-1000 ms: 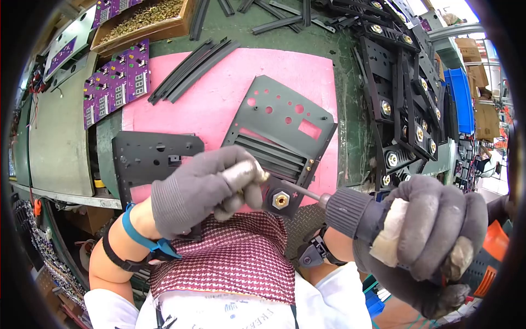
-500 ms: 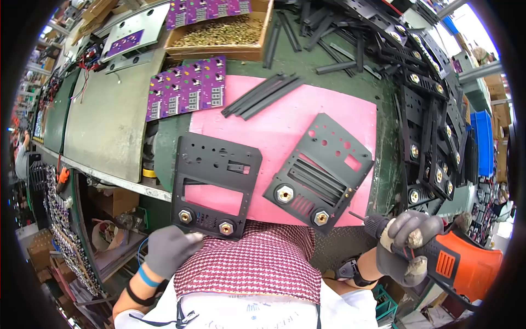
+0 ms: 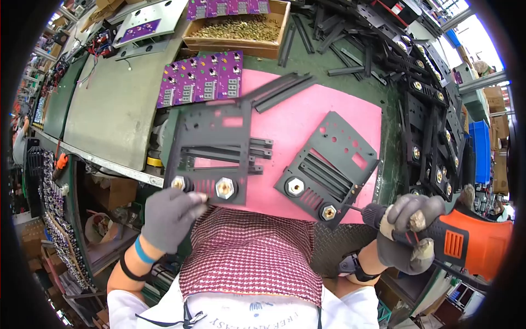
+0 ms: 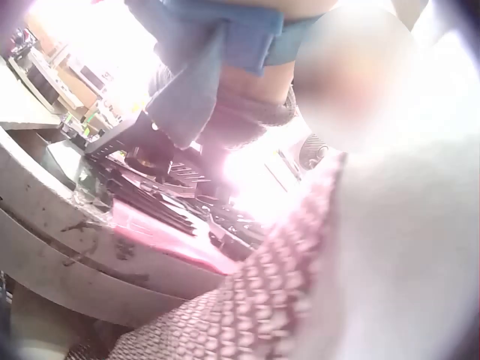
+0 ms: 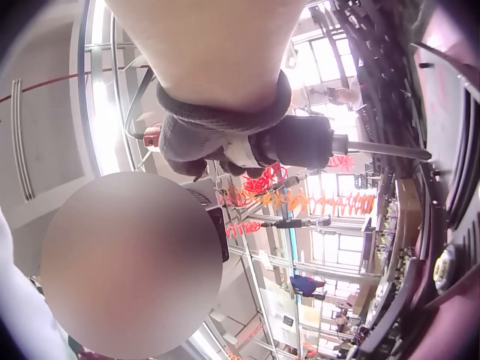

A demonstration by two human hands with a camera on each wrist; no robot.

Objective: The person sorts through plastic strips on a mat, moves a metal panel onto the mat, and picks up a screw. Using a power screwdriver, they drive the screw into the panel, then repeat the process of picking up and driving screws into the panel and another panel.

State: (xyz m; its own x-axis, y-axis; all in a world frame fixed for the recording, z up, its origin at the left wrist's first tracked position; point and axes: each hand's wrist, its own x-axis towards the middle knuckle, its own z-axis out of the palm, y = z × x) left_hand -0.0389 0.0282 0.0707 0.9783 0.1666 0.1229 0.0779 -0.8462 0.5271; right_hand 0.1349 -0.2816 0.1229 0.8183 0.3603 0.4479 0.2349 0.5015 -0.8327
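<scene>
My gloved left hand (image 3: 172, 216) pinches the lower edge of a dark metal panel (image 3: 211, 123) at its hex-nut end. The panel looks raised and slightly blurred; black strips (image 3: 261, 145) stick out from under its right side. A second panel (image 3: 342, 140) with two hex nuts lies on the pink mat (image 3: 266, 189), strips visible in its window. My gloved right hand (image 3: 411, 233) grips an orange power driver (image 3: 474, 241), its bit beside that panel's lower right corner. The right wrist view shows the hand (image 5: 206, 142) around the driver's black nose (image 5: 300, 141).
Purple circuit boards (image 3: 200, 79) lie at the back left, near a wooden box (image 3: 233, 46) of small brass parts. Loose black strips (image 3: 285, 90) lie behind the panels. Stacked panels (image 3: 427, 123) fill the bench's right side, with a blue bin (image 3: 479, 151) beyond.
My left hand came down from the driver bit to the left panel's lower edge. That panel has since shifted and lifted, exposing strips. The driver moved off to the right early on.
</scene>
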